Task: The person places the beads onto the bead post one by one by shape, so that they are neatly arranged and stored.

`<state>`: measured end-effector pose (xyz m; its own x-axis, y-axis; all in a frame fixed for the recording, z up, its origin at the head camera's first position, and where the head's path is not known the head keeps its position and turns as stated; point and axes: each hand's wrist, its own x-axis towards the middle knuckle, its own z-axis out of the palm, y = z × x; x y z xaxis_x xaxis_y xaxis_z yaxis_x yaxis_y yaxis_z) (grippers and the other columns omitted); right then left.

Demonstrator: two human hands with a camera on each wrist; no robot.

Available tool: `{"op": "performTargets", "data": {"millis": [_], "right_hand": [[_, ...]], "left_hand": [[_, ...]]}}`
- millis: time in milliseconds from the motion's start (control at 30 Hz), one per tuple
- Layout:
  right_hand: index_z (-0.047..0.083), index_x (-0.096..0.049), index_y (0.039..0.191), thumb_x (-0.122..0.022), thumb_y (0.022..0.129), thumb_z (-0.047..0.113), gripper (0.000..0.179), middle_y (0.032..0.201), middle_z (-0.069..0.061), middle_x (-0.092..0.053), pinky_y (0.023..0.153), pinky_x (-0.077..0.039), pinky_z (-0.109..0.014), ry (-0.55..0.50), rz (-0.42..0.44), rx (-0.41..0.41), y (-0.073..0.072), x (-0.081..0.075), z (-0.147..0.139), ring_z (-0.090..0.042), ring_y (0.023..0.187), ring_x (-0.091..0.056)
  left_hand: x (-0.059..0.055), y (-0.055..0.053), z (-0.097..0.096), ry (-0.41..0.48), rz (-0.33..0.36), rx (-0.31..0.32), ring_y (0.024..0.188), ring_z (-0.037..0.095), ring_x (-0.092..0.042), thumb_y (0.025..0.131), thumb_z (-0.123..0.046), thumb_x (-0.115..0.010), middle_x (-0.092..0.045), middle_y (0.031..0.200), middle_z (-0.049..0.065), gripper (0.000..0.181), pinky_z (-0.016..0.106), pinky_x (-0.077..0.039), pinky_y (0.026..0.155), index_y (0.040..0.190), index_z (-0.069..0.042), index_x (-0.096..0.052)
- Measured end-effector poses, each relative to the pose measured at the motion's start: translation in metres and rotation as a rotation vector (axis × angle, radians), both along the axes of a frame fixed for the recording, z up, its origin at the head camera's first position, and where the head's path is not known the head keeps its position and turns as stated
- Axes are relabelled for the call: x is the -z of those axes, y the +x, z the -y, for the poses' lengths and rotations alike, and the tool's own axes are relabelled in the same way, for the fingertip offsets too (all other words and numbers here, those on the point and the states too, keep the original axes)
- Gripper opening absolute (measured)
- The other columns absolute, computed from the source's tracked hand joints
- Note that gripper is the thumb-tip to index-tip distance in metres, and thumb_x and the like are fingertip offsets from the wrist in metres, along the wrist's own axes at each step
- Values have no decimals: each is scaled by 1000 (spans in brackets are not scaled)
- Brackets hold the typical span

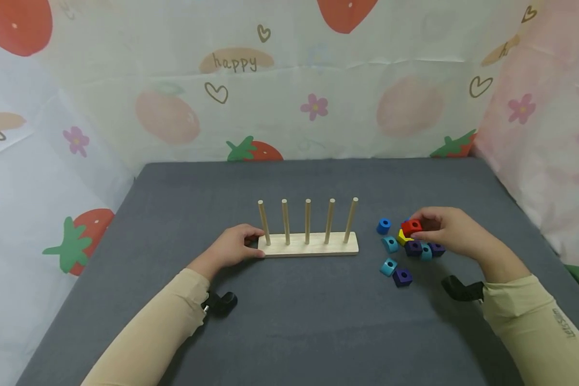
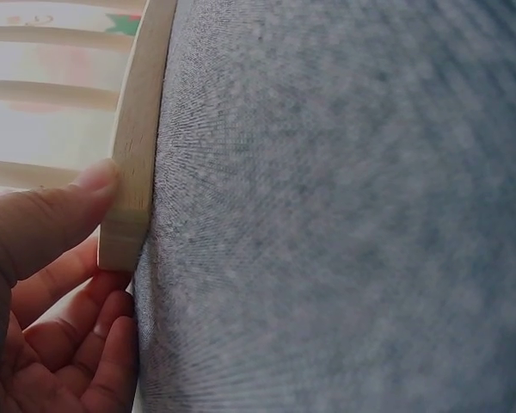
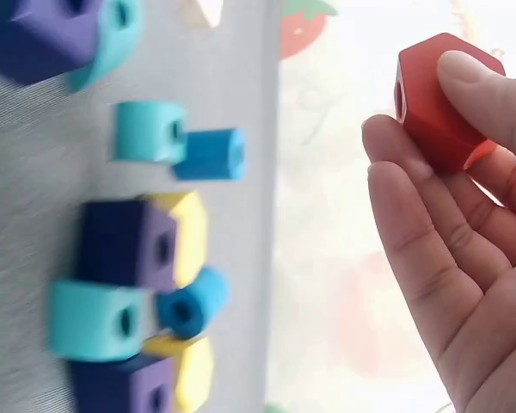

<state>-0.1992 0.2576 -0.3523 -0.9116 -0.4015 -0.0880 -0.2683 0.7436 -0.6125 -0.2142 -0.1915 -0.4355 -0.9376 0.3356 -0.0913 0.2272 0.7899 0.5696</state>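
My left hand [image 1: 232,245] grips the left end of the wooden stand [image 1: 299,248], fingers nearly closed on it, presumably to steady its five bare pegs [image 1: 307,221] on the desk [image 1: 299,321]. Right of it, loose blocks [image 1: 410,251] crowd the space below my right hand [image 1: 450,231], whose fingers pinch the red block [image 3: 428,101] by its sides, leaving a hole [image 3: 399,98] uncovered.
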Motion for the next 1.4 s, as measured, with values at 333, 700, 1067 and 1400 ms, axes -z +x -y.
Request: {"op": "performTargets", "data": {"millis": [333,700,1067,1400], "right_hand": [[14,-62,105,-64,86,31,26,97,-2,-66,73,-48,-33,15,-78,-30,-18,-28,26,-18,85,-60],[15,-62,106,-66,85,26,24,97,-2,-65,78,-48,-35,-81,-181,5,-32,-47,63,-15,85,-60],[13,-63,106,-67,84,22,24,98,-2,-65,78,-49,-35,-166,-182,-88,-43,-60,108,-14,87,-60],[11,-62,111,-65,86,16,26,103,-3,-64,82,-49,-33,-206,-117,-196,-43,-71,155,-14,94,-60]], "left_hand": [[0,-1,-2,-9,5,-9,98,17,-54,74,-30,-76,-60,108,4,52,37,-45,86,119,-10,-61],[0,0,-1,-20,-34,-12,97,17,-56,73,-31,-77,-61,107,4,53,36,-46,86,119,-10,-62],[8,-2,4,58,-36,-29,98,16,-57,70,-33,-78,-62,108,3,54,34,-47,86,118,-13,-63],[16,-6,13,192,40,-18,107,16,-56,70,-30,-79,-60,117,3,55,34,-45,91,120,-16,-62]]}}
